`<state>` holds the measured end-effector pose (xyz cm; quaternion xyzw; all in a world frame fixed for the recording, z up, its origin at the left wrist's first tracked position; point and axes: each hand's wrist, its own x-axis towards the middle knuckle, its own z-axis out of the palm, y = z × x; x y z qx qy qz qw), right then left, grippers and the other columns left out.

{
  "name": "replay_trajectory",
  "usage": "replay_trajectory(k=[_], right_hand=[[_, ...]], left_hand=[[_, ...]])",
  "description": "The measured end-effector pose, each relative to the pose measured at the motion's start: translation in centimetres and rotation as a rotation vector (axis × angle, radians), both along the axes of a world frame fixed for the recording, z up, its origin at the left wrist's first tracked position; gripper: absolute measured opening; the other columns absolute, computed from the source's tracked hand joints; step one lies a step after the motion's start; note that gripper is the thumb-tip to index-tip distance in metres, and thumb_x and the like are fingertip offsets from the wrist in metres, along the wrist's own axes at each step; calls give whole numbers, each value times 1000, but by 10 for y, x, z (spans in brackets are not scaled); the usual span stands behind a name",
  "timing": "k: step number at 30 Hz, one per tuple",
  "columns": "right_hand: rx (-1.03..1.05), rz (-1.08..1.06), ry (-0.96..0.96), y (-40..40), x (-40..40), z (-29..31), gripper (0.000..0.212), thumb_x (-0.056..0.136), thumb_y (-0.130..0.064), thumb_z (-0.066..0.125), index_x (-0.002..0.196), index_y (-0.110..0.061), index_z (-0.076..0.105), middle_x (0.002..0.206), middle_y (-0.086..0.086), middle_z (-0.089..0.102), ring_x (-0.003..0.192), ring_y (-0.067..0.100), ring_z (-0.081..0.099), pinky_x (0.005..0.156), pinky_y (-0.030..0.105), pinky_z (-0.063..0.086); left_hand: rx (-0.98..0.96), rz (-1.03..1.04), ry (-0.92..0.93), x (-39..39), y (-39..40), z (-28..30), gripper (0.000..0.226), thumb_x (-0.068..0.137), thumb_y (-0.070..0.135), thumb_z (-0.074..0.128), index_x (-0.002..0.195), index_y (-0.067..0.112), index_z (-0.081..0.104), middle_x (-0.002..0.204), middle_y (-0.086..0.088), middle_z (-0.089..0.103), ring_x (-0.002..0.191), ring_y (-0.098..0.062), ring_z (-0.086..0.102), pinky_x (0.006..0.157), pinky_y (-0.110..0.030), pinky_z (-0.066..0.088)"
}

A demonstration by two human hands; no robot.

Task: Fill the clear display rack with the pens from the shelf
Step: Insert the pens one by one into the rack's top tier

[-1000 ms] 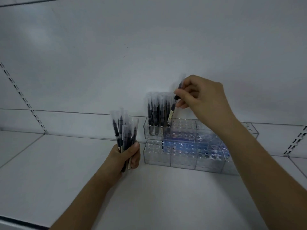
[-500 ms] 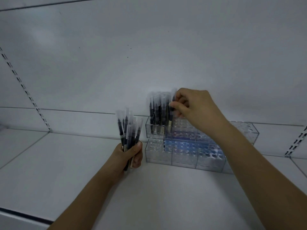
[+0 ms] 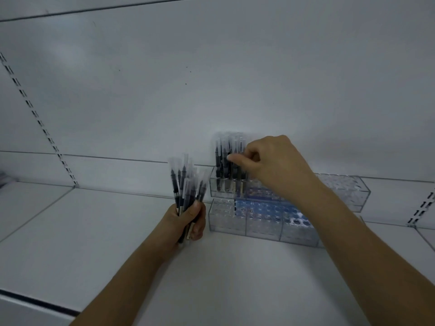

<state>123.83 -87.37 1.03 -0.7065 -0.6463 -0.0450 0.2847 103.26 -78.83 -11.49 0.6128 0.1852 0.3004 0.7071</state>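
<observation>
Clear acrylic display rack (image 3: 263,222), two stepped tiers, tops drilled with round holes, sits on white shelf (image 3: 70,231) against back panel. Our left hand (image 3: 186,220) fist-clenched round bundle of pens (image 3: 186,184): dark slim barrels, translucent caps up, just left of rack. Our right hand (image 3: 266,161), fingers curled, thumb and forefinger pinching one of standing pens (image 3: 227,161) in upper tier's left end. We log remaining holes unfilled.
</observation>
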Motion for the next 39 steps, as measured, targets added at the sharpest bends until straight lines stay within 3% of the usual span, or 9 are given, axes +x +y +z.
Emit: replay_trajectory(k=[5, 10, 13, 16, 18, 23, 31, 36, 39], right_hand=[[-269, 289, 398, 6, -36, -30, 34, 90, -48, 64, 87, -15, 72, 69, -8, 73, 54, 6, 69, 55, 16, 54], [-269, 265, 680, 6, -37, -23, 25, 94, -31, 64, 93, -6, 70, 72, -3, 75, 53, 5, 69, 41, 14, 44], [-50, 167, 590, -5, -26, 1, 24, 98, -29, 59, 90, -8, 67, 69, 0, 74, 48, 1, 65, 45, 18, 49], [345, -3, 396, -14, -3, 17, 30, 100, -27, 52, 82, -4, 59, 68, 8, 69, 56, 13, 67, 61, 32, 55], [475, -66, 341, -17, 15, 21, 32, 101, -28, 50, 81, -4, 56, 67, 9, 66, 59, 19, 67, 64, 40, 54], [374, -54, 328, -10, 38, 11, 28, 101, -30, 53, 83, -10, 59, 72, -1, 69, 60, 3, 69, 71, 36, 60], [222, 26, 335, -3, 36, 3, 23, 101, -24, 53, 84, -11, 60, 77, 4, 69, 65, 9, 71, 74, 36, 61], [123, -24, 91, 4, 31, 0, 26, 102, -30, 49, 87, -11, 59, 72, 4, 69, 65, 13, 68, 75, 38, 57], [110, -68, -36, 14, 28, -10, 35, 102, -37, 49, 89, -8, 65, 71, 5, 68, 65, 20, 66, 73, 39, 56]], left_hand=[[2, -42, -4, -1, -3, 1, 52, 77, 53, 74, 77, 6, 51, 51, -7, 40, 43, -17, 35, 44, -25, 35], [23, 17, 7, -1, -3, 0, 49, 77, 50, 74, 74, 6, 53, 52, -10, 42, 44, -19, 38, 45, -27, 37], [64, 90, 42, 0, -3, 1, 45, 80, 45, 68, 67, 6, 52, 50, -10, 42, 43, -20, 37, 46, -27, 37], [70, 146, 69, 3, -5, 2, 44, 78, 42, 67, 64, 5, 48, 49, -11, 39, 42, -19, 34, 45, -29, 35], [67, 148, 48, 8, -9, 4, 41, 79, 39, 67, 62, 8, 46, 49, -10, 38, 42, -18, 32, 44, -28, 34], [81, 149, -45, 34, -23, 27, 37, 89, 31, 59, 63, 9, 45, 51, -9, 37, 45, -18, 31, 47, -27, 33], [40, 237, -133, 63, -39, 26, 34, 88, 34, 58, 68, 7, 52, 51, -8, 40, 45, -18, 33, 48, -28, 31], [50, 246, -150, 60, -41, 18, 23, 93, 23, 59, 81, 4, 55, 49, -9, 37, 43, -18, 29, 46, -28, 30], [85, 251, -132, 59, -40, 17, 31, 92, 23, 52, 66, 7, 46, 49, -12, 37, 43, -19, 30, 44, -28, 31]])
